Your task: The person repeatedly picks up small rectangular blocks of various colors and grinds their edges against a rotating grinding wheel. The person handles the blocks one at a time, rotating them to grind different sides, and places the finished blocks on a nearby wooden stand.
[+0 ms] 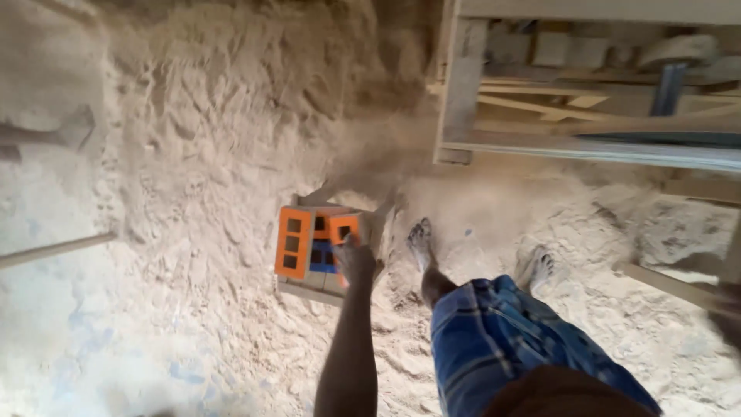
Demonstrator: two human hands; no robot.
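Far left there's a shovel (65, 133) lying half buried in the sandy ground (193, 154), and below it a thin wooden stick (54, 249) pokes in from the edge. Moving along, an orange block mould (309, 243) with rectangular holes and a blue inside sits on the sand, resting on a small wooden board (305, 292). The left hand (355, 259) comes down on the mould's right side, touching its top edge; honestly can't tell whether the fingers are clamped round it or just resting there, it's too blurry. Just right of that are two bare feet in the sand, the nearer foot (421, 235) close beside the mould, plus blue checked shorts (517, 340). Top right is a dusty wooden frame (463, 85) with metal parts. The right hand isn't visible anywhere.
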